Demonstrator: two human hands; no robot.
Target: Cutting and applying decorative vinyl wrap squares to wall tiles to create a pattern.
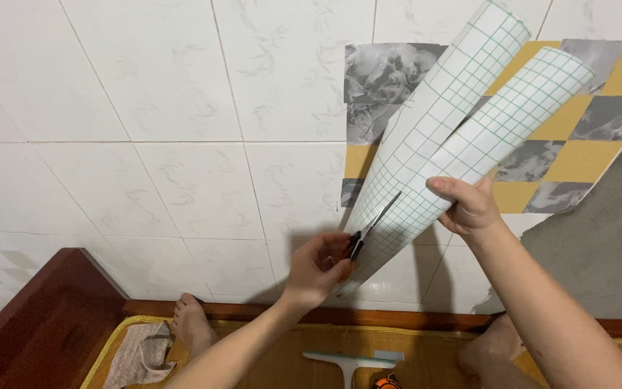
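Head view. The person's left hand (318, 265) is closed around the handles of a pair of scissors (370, 229), whose blades stand partly open and point up and to the right, lying against the white backing of a curled sheet of sticky film (440, 137) printed with a green grid. The right hand (469, 205) grips the same sheet at its right edge, thumb across the front and fingers wrapped behind, holding it up before the wall. The sheet curls into two rolled lobes at its upper end and narrows to a point at its lower end, just below the left hand.

Behind the sheet, the white tiled wall (181, 144) carries a patch of yellow and grey marbled diamond-pattern covering (577, 137). To the right of that, a bare grey surface (606, 245) is exposed.

Below, both of the person's bare feet rest on a woven mat (289, 360): left foot (192, 320), right foot (494, 349). A pale squeegee (347, 362) lies on the mat between them. A crumpled cloth (142, 353) lies beside the left foot. A dark red wooden frame (44, 317) borders the mat on the left.
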